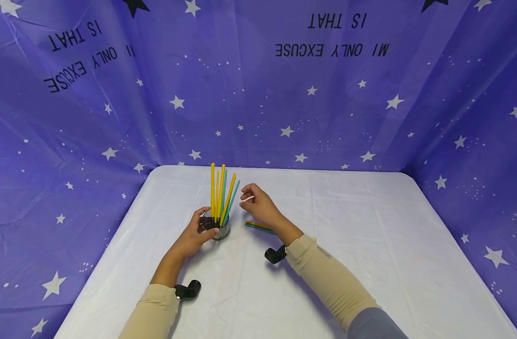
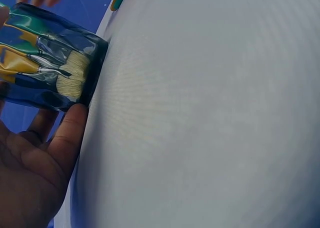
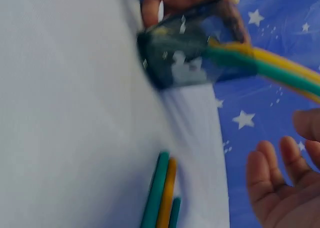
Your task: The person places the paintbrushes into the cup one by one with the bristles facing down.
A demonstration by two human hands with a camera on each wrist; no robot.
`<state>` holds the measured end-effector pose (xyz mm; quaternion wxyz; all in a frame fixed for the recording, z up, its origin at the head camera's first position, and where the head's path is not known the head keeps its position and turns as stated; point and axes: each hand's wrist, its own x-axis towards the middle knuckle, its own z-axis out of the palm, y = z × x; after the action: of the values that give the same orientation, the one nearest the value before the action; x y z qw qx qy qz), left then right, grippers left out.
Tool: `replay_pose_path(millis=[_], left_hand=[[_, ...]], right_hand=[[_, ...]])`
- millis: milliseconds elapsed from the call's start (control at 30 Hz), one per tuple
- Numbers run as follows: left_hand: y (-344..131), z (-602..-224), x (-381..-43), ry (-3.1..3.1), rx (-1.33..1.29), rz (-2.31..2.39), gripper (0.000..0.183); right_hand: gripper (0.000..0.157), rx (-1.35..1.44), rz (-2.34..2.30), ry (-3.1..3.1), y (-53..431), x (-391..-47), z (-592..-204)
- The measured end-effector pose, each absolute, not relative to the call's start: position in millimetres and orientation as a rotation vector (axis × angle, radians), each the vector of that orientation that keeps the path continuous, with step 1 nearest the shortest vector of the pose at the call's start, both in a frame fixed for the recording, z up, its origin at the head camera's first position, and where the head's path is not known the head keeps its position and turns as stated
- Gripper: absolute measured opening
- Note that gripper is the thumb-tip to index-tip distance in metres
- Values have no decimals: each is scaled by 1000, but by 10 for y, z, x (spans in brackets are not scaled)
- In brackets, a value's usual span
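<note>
My left hand [image 1: 192,239] grips a clear dark-tinted glass [image 1: 225,230] standing on the table, its thumb and fingers around the sides. Several paintbrushes [image 1: 223,190] with yellow and teal handles lean in the glass, handles up. Their pale bristles [image 2: 75,75] show through its wall near the base in the left wrist view. To the right of the handles, my right hand [image 1: 261,205] hovers with loosely bent fingers and holds nothing. Below it lie a few more yellow and teal handles [image 3: 165,193] on the table, partly covered by the right arm in the head view.
A white cloth covers the table [image 1: 347,221]. Behind it and along both sides hangs a purple curtain [image 1: 258,94] with stars and lettering. Each wrist carries a small black camera [image 1: 275,254].
</note>
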<state>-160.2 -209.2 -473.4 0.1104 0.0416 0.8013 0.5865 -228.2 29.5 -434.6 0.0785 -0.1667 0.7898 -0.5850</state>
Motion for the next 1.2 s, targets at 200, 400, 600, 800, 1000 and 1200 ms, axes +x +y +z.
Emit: replay_pose_path(millis=[200,400,600,800,1000,1200], left_hand=[[-2104,-4748,-1595,2357,145,1722,77],[-2108,-4748,-1596,2355,152,1728,76],[-2111,-4775,-1616,2343,143,1728,78],[-2109,-4775,-1610,2360,133,1702,78],[-2103,-4765,-1603,2352,128,1718,78],[-2103,-4763,-1603,2342,116,1733,77]], right_hand=[[35,-530,-1430,2446,440,-2385,-4442],[32,-656,-1015,2590,562,-2491,-4492],[26,-713,-723,2606,615,-2545,-4516],[22,-677,-639,2542,634,-2580,-4523],[20,-703,-602,2487,653,-2612,-4480],[20,-728,-573,2475,649,-2627,-4474]])
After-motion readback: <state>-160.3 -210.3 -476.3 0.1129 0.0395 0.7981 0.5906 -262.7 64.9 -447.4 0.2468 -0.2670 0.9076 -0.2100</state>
